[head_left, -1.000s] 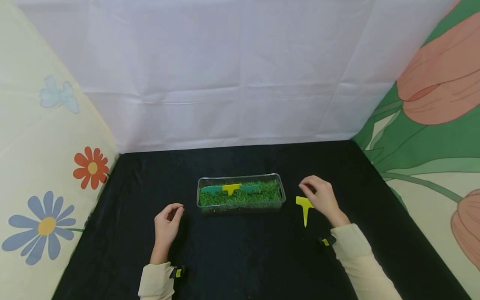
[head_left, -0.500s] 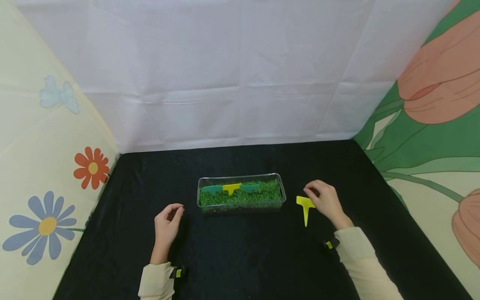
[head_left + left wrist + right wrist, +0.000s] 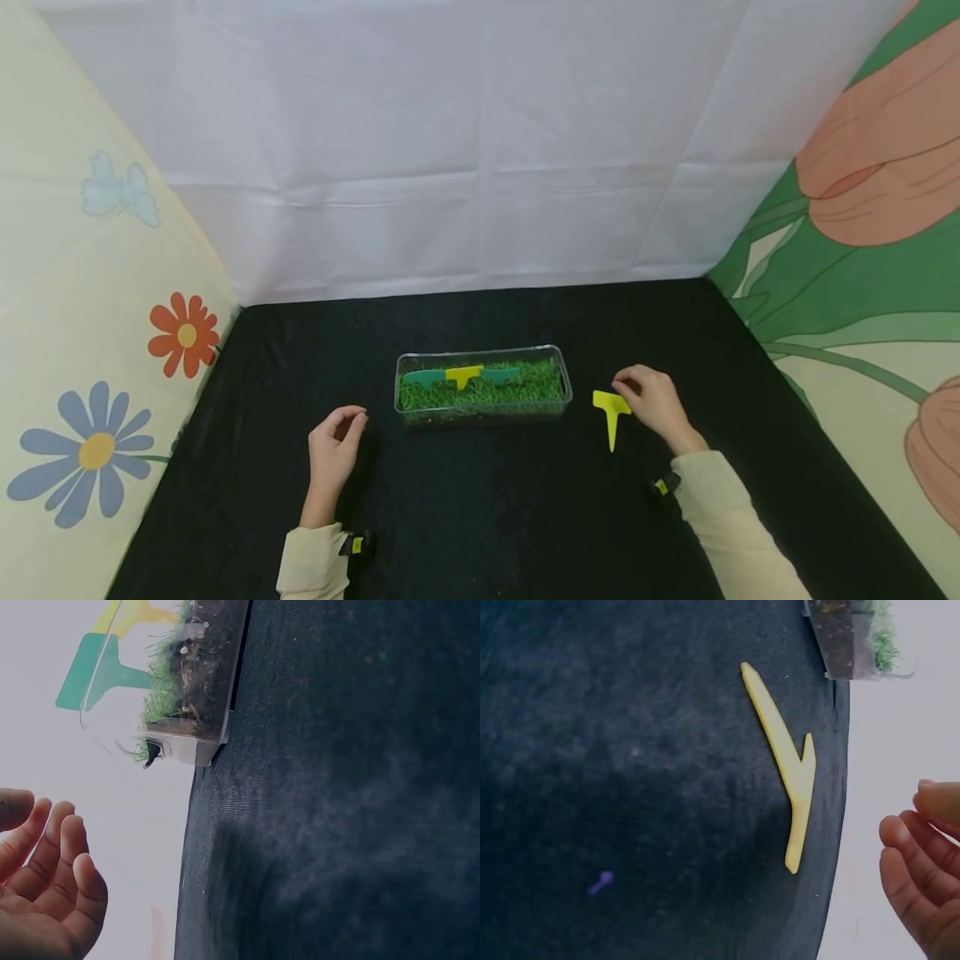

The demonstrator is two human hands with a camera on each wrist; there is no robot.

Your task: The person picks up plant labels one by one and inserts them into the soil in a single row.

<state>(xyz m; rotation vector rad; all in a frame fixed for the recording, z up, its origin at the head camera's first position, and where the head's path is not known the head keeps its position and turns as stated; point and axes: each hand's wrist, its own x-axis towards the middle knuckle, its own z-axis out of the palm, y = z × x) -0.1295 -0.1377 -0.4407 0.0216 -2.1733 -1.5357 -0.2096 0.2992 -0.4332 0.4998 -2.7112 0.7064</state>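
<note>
A yellow T-shaped plant label (image 3: 612,408) lies flat on the black cloth, right of the planter. My right hand (image 3: 654,405) hovers over its right end, thumb and fingers loosely bent. In the right wrist view the label (image 3: 798,780) lies apart from the fingertips (image 3: 894,831), and nothing is between them. To the left of the planter, my left hand (image 3: 334,446) is held in the air with its fingers loosely curled around nothing. The clear planter (image 3: 480,412) holds grass in soil, with a yellow label (image 3: 462,377) upright between two teal labels (image 3: 423,379).
Black cloth (image 3: 480,517) covers the table. White fabric (image 3: 480,150) hangs behind it, with flower-printed panels at the left (image 3: 82,267) and right (image 3: 862,317). A small blurred purple spot (image 3: 601,882) shows on the cloth in the right wrist view.
My right hand has shifted slightly right and toward me, and its thumb and forefinger have come closer together. The left hand, planter and loose yellow label have stayed in place.
</note>
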